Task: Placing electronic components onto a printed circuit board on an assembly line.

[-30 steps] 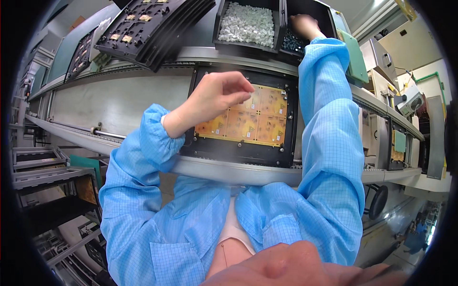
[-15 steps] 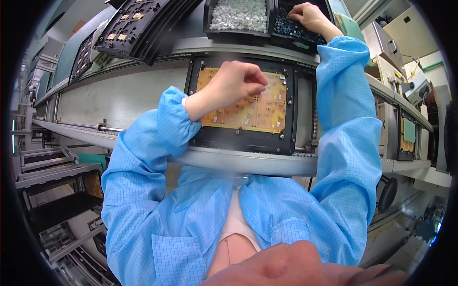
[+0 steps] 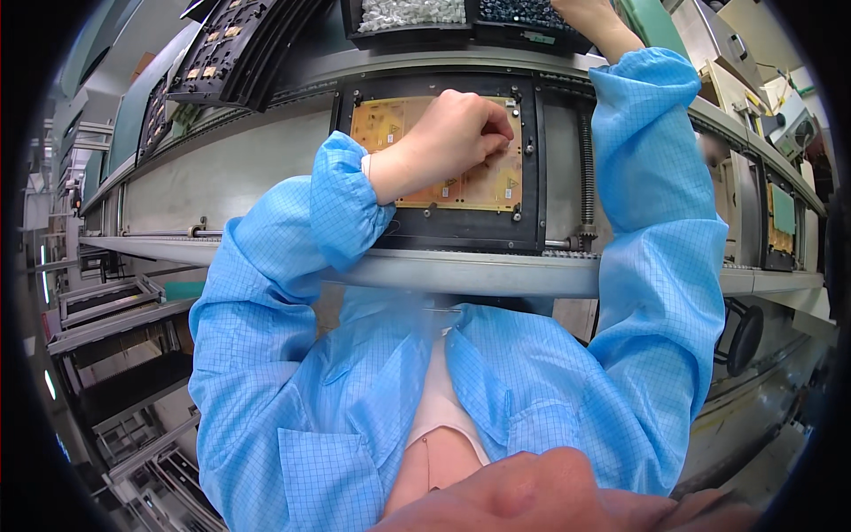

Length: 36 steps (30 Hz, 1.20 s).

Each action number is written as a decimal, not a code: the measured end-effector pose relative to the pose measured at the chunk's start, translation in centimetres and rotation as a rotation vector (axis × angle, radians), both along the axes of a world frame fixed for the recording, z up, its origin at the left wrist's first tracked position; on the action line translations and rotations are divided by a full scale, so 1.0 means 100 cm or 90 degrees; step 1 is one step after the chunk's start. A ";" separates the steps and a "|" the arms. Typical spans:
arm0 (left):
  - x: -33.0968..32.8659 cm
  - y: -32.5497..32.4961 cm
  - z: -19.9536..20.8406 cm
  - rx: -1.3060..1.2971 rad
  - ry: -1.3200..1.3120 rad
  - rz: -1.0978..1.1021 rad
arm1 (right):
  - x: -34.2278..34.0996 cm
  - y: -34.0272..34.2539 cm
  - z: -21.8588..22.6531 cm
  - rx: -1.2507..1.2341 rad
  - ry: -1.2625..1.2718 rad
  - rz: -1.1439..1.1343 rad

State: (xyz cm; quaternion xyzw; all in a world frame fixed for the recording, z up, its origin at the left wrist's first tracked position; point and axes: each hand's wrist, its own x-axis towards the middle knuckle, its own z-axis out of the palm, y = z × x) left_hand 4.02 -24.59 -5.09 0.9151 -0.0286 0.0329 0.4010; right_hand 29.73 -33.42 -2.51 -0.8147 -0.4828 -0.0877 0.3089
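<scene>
My left hand is over the right half of a yellow-orange circuit board panel, fingers and thumb pinched together. Whatever may be between those fingertips is too small to make out. The panel lies flat in a black carrier frame with small screws round its edges. At the top edge, my right hand is by a black bin of small dark parts; its fingers are mostly cut off by the picture's edge. Beside that bin is another black bin holding small whitish parts.
The carrier sits between the metal rails of a conveyor, whose near rail runs in front of me. Stacked black trays lean at the far left. A further carrier with a green piece stands on the line at right. Metal racks stand lower left.
The view has shifted, so bins and panel sit higher. My left hand has moved slightly right over the panel, still pinched. My right hand has gone partly out of the top of the picture.
</scene>
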 end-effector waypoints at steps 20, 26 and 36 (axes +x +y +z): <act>-0.009 -0.017 -0.019 0.061 -0.090 0.039 | -0.087 -0.086 -0.007 0.103 0.271 0.115; -0.008 -0.019 -0.019 0.071 -0.095 0.039 | -0.103 -0.095 -0.010 0.123 0.348 0.127; 0.040 0.041 -0.008 0.302 -0.356 0.176 | -0.125 -0.141 -0.015 0.075 0.655 0.090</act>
